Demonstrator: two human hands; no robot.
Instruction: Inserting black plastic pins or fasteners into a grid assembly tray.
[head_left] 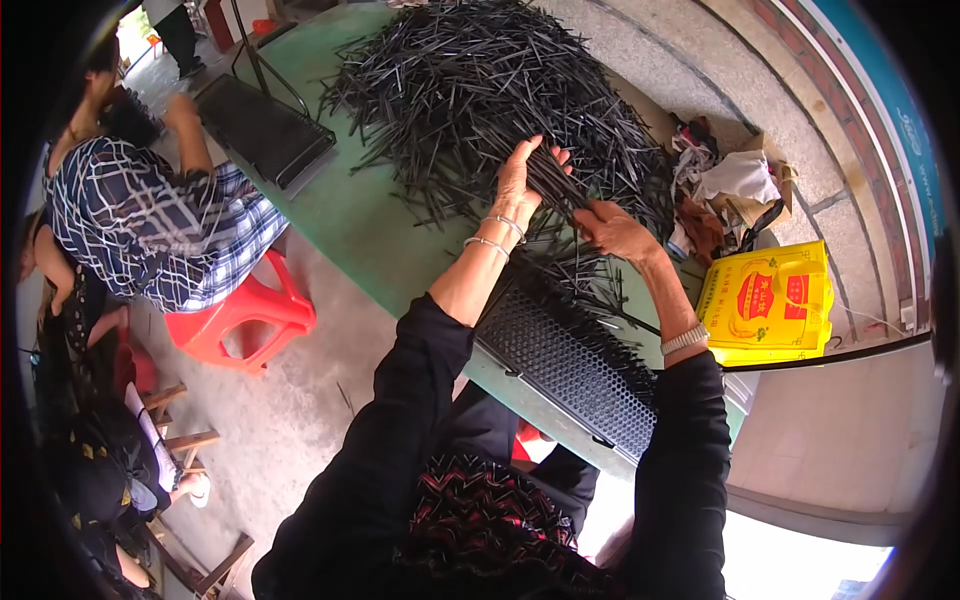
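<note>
The left hand was placed over the near edge of the pile of black sticks, its fingers and thumb curled about a bundle of similar sticks. The right hand, also at the pile's near edge and just beside the left, grasped the lower right end of this bundle between thumb and fingers. The bundle ran obliquely between the two hands, in front of the pile. The pile itself was heaped on a green table, with stray sticks scattered around its margin. Nearer the wearer than the pile lay a black perforated tray; dark sticks crowded its far side, though whether they stood in the holes could not be told. To the right of the pile lay crumpled cloths and, nearer the wearer, a yellow bag. To the left of the pile, a second black tray rested near the table's edge; farther left, a co-worker in a checked shirt sat on a red stool.
</note>
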